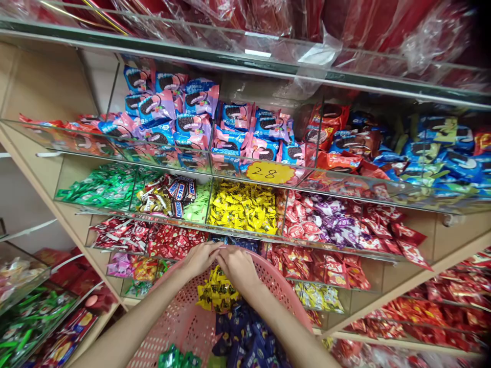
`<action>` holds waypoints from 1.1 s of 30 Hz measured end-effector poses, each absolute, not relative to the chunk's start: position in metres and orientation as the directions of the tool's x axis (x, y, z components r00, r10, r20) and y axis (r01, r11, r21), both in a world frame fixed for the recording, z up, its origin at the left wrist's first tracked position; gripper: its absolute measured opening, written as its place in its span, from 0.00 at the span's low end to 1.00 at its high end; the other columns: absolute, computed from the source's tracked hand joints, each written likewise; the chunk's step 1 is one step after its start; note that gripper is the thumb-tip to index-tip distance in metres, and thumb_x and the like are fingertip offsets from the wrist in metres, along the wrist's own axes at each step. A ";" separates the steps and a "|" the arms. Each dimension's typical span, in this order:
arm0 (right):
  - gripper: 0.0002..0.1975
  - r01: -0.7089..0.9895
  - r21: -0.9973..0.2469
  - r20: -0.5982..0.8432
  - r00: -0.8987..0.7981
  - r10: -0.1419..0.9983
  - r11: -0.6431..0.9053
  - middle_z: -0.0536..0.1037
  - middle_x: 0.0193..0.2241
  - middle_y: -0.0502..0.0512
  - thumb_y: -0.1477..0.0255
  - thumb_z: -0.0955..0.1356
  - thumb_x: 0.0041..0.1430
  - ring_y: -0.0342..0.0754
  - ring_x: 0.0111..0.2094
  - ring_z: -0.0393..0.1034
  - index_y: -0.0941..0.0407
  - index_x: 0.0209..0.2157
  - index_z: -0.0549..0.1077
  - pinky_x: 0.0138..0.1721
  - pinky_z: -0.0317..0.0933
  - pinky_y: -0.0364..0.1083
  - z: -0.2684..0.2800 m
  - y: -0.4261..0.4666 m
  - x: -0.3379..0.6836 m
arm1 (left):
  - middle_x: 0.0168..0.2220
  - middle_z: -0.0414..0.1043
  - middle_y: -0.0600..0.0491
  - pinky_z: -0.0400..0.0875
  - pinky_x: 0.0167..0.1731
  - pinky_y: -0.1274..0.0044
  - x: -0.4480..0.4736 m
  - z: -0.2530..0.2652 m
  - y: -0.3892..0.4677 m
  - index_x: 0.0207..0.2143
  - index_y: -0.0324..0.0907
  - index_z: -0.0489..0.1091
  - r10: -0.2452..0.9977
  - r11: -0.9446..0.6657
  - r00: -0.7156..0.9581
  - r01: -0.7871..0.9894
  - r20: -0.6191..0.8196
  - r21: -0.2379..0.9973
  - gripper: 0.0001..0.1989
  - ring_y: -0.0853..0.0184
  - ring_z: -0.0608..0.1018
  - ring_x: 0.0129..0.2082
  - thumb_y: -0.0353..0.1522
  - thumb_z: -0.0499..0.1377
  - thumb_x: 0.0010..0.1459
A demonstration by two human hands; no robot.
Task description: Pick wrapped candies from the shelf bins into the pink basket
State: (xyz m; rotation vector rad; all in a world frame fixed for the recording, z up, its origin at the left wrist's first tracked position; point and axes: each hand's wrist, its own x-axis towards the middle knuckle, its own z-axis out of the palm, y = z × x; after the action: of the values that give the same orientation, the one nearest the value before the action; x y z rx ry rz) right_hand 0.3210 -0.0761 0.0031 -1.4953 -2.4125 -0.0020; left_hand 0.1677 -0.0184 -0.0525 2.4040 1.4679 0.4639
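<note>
A pink perforated plastic basket (163, 324) fills the lower middle of the view. At its far rim, my left hand (203, 259) and my right hand (238, 268) are side by side, with their fingers curled over the edge and the fingertips partly hidden. Inside lie yellow wrapped candies (218, 292) just below my hands, dark blue wrapped candies (255, 340) near my right forearm, and green wrapped candies (178, 358) at the bottom. Straight ahead of the rim is a shelf bin of yellow wrapped candies (243, 207).
A tiered shelf holds blue-and-pink cookie packs (192, 122) behind a clear front edge with a yellow "28" tag (270, 173). Lower bins hold green candies (103, 186), Snickers bars (179, 191) and purple-white candies (337, 220). More candy shelves (34, 322) stand at left.
</note>
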 end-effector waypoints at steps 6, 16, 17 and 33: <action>0.13 0.858 -0.292 0.627 -0.163 0.762 0.424 0.70 0.30 0.56 0.67 0.57 0.61 0.47 0.35 0.62 0.56 0.35 0.71 0.37 0.52 0.45 0.036 -0.077 0.353 | 0.45 0.70 0.54 0.65 0.41 0.77 0.168 -0.054 -0.019 0.52 0.52 0.62 0.891 -0.454 0.422 0.815 0.168 0.360 0.20 0.66 0.73 0.43 0.41 0.44 0.59; 0.15 0.922 -0.319 0.679 0.060 0.732 0.220 0.69 0.31 0.56 0.61 0.61 0.57 0.49 0.34 0.57 0.55 0.33 0.74 0.34 0.48 0.47 0.037 -0.059 0.388 | 0.46 0.70 0.53 0.66 0.40 0.77 0.169 -0.049 -0.020 0.51 0.51 0.63 0.901 -0.433 0.404 0.826 0.156 0.362 0.21 0.65 0.72 0.43 0.42 0.43 0.59; 0.15 0.925 -0.318 0.665 0.061 0.744 0.208 0.69 0.31 0.56 0.61 0.61 0.57 0.49 0.34 0.57 0.55 0.32 0.74 0.33 0.48 0.47 0.037 -0.059 0.387 | 0.46 0.70 0.53 0.66 0.39 0.77 0.169 -0.049 -0.020 0.51 0.51 0.63 0.904 -0.428 0.400 0.828 0.153 0.363 0.21 0.65 0.73 0.43 0.41 0.43 0.59; 0.14 0.967 -0.241 0.615 0.083 0.784 0.086 0.69 0.30 0.57 0.68 0.58 0.60 0.50 0.34 0.57 0.57 0.27 0.70 0.33 0.48 0.47 0.047 -0.052 0.385 | 0.46 0.70 0.54 0.66 0.37 0.77 0.168 -0.052 -0.021 0.52 0.51 0.62 0.907 -0.422 0.393 0.832 0.154 0.360 0.21 0.64 0.72 0.43 0.41 0.42 0.59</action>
State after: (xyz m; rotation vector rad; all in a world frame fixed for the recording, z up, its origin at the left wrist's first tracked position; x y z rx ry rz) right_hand 0.3846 -0.0523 0.0474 -1.7344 -1.7379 -0.3699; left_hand 0.1675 -0.0206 -0.0518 2.4262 1.5428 0.4833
